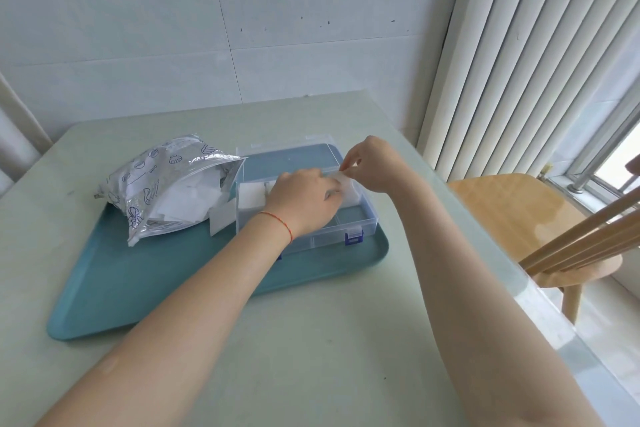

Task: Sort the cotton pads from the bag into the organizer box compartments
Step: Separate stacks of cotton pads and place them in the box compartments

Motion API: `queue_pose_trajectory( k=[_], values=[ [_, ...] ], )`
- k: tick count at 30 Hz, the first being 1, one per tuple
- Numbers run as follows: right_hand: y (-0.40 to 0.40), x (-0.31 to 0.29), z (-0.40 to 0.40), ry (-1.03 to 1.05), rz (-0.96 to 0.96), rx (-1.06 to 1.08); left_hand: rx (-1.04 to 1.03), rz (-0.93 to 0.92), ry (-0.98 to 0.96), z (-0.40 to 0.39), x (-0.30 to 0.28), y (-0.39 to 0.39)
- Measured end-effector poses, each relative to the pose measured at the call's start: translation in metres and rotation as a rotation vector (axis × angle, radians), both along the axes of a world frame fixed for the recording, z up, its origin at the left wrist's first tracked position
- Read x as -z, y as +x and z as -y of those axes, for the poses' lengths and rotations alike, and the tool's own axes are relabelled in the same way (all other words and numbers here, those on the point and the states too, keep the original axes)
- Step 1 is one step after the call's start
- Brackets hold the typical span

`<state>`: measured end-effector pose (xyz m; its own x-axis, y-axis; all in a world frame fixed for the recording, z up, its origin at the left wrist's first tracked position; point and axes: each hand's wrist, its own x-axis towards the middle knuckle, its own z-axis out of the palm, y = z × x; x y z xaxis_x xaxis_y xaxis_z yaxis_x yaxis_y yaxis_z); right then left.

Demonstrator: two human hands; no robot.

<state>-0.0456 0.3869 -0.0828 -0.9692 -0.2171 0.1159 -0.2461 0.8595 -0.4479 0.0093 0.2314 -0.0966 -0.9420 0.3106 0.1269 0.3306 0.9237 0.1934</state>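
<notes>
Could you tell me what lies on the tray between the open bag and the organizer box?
In the head view, one white cotton pad lies at the bag's mouth, reaching the organizer box's left wall; teal tray shows below it.

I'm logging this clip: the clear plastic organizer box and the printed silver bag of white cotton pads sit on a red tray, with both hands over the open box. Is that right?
One detail is wrong: the head view shows a teal tray, not a red one. The rest stands: the clear plastic organizer box and the printed silver bag of white cotton pads sit on it, with the left hand and right hand over the open box.
</notes>
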Motion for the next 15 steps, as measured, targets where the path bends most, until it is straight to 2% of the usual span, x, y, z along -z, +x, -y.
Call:
queue_pose_trajectory(
  k=[4,8,11,15],
  values=[
    [0.0,0.004,0.004,0.019,-0.092,0.057,-0.004,0.007,-0.077,-0.004,-0.001,0.0],
    [0.004,0.001,0.008,0.175,-0.013,0.035,0.003,0.02,-0.099,-0.003,-0.001,-0.001],
    [0.009,-0.01,0.015,0.147,-0.054,0.04,0.026,0.05,0.054,0.008,-0.008,0.0],
    [0.027,-0.03,0.053,-0.028,-0.154,-0.037,-0.054,-0.327,0.304,0.062,-0.019,0.008]
  ],
)
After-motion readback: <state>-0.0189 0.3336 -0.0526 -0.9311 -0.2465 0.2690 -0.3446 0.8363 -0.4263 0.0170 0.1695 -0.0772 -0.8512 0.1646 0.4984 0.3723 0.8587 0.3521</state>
